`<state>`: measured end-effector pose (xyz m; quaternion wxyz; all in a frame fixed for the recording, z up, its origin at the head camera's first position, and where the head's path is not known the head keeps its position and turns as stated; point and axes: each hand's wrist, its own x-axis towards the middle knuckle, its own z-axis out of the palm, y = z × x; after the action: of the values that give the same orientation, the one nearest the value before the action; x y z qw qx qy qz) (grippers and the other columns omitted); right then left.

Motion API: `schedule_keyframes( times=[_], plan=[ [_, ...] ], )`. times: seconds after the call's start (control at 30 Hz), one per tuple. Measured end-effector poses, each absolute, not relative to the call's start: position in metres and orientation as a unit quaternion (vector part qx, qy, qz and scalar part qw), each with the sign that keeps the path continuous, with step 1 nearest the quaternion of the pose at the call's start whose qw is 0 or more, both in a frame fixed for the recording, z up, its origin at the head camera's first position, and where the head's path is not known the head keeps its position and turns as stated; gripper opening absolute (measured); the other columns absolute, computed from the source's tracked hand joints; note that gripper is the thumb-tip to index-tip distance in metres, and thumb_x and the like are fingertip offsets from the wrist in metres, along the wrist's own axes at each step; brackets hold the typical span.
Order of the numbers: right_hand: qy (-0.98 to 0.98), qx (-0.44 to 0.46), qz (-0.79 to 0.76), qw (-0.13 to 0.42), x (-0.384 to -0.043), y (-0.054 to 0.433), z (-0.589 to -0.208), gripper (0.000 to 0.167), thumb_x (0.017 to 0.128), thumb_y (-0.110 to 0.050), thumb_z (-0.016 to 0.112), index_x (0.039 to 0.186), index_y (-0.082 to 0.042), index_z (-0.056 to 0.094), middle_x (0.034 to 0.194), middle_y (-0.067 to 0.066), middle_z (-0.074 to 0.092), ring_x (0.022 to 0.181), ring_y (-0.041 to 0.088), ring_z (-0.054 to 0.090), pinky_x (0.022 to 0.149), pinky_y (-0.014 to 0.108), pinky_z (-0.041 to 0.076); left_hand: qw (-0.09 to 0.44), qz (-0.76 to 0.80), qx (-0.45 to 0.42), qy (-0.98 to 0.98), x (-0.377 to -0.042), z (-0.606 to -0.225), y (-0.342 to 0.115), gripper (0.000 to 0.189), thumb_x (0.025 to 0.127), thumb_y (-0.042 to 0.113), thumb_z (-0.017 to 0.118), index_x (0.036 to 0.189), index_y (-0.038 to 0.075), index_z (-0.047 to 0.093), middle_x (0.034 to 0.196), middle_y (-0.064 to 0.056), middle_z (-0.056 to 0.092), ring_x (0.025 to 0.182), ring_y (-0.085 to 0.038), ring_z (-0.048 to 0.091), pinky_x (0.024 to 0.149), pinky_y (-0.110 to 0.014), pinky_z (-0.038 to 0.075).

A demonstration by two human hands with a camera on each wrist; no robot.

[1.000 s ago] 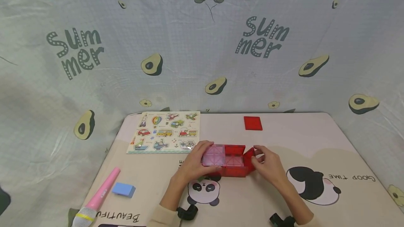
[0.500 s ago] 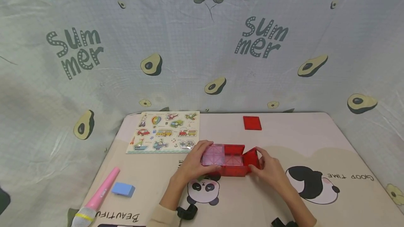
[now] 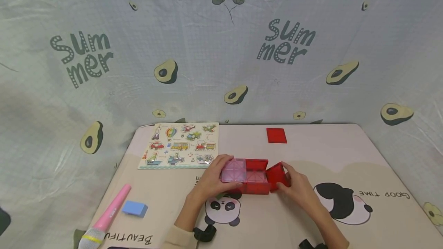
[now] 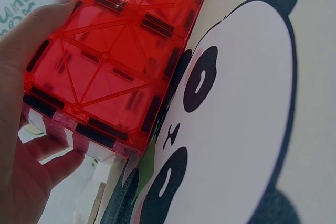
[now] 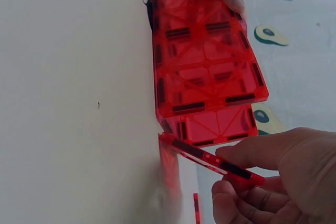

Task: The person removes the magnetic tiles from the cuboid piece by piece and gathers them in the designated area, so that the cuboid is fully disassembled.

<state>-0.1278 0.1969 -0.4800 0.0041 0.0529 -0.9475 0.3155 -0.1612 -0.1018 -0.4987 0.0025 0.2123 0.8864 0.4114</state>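
Observation:
A box built of red and pink see-through magnetic tiles [image 3: 257,188] stands mid-table, with a pink tile [image 3: 233,170] covering its left half. The right half of its top lies uncovered. My left hand [image 3: 212,180] grips the box's left end, thumb along the front and fingers behind; in the left wrist view the red front wall [image 4: 105,56] shows beside the thumb. At the right end, my right hand [image 3: 300,188] pinches a red square magnetic tile [image 3: 276,176], held slanting. In the right wrist view one corner of this tile [image 5: 210,160] is close to the box's lower end corner.
Behind the box lies a loose red tile [image 3: 276,135]. A vehicle picture puzzle board [image 3: 183,145] is at the back left. Nearer on the left are a blue block [image 3: 135,208] and a pink toy microphone [image 3: 112,208]. A printed curtain [image 3: 204,49] hangs behind the table.
My right hand has shifted slightly right and turned the red tile so that more of its face shows. The left hand and the box have stayed in place.

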Motion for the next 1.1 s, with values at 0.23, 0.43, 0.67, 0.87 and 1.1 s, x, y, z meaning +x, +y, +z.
schedule_keyframes(
  times=[0.23, 0.43, 0.67, 0.87, 1.1],
  plan=[
    [-0.945, 0.040, 0.323, 0.014, -0.128, 0.200, -0.479, 0.057, 0.084, -0.007, 0.074, 0.135, 0.003, 0.051, 0.099, 0.015, 0.068, 0.085, 0.022, 0.063, 0.075, 0.040, 0.064, 0.005, 0.409, 0.210, 0.888, -0.161, -0.499, -0.102, 0.079, 0.077, 0.059, 0.077, 0.144, 0.028, 0.048, 0.147, 0.005, 0.047, 0.129, -0.017, 0.052, 0.109, -0.047, 0.050],
    [-0.943, 0.020, 0.330, 0.051, -0.129, 0.202, -0.477, 0.037, 0.088, -0.007, 0.070, 0.120, 0.004, 0.057, 0.100, 0.017, 0.069, 0.082, 0.022, 0.062, 0.072, 0.034, 0.062, 0.005, 0.411, 0.209, 0.887, -0.161, -0.500, -0.102, 0.081, 0.077, 0.059, 0.077, 0.144, 0.024, 0.049, 0.147, 0.005, 0.048, 0.129, -0.018, 0.051, 0.109, -0.048, 0.050],
    [-0.934, 0.010, 0.349, 0.080, -0.136, 0.211, -0.475, 0.036, 0.091, -0.008, 0.068, 0.122, 0.006, 0.055, 0.099, 0.020, 0.069, 0.078, 0.021, 0.061, 0.063, 0.022, 0.058, 0.002, 0.411, 0.211, 0.887, -0.162, -0.499, -0.102, 0.082, 0.077, 0.059, 0.077, 0.145, 0.022, 0.049, 0.147, 0.004, 0.048, 0.131, -0.019, 0.051, 0.110, -0.049, 0.049],
    [-0.922, -0.010, 0.374, 0.103, -0.145, 0.218, -0.476, 0.037, 0.094, -0.008, 0.066, 0.125, 0.007, 0.053, 0.097, 0.021, 0.065, 0.076, 0.022, 0.062, 0.060, 0.009, 0.049, 0.002, 0.405, 0.210, 0.890, -0.162, -0.499, -0.102, 0.081, 0.077, 0.058, 0.078, 0.145, 0.024, 0.049, 0.147, 0.005, 0.047, 0.131, -0.019, 0.051, 0.111, -0.048, 0.048],
    [-0.913, -0.028, 0.380, 0.144, -0.160, 0.225, -0.477, 0.036, 0.094, -0.007, 0.064, 0.124, 0.009, 0.053, 0.094, 0.022, 0.065, 0.077, 0.025, 0.062, 0.058, 0.008, 0.047, 0.003, 0.406, 0.210, 0.890, -0.161, -0.500, -0.102, 0.081, 0.077, 0.058, 0.077, 0.145, 0.024, 0.048, 0.148, 0.005, 0.047, 0.132, -0.019, 0.051, 0.111, -0.048, 0.048]
  ],
)
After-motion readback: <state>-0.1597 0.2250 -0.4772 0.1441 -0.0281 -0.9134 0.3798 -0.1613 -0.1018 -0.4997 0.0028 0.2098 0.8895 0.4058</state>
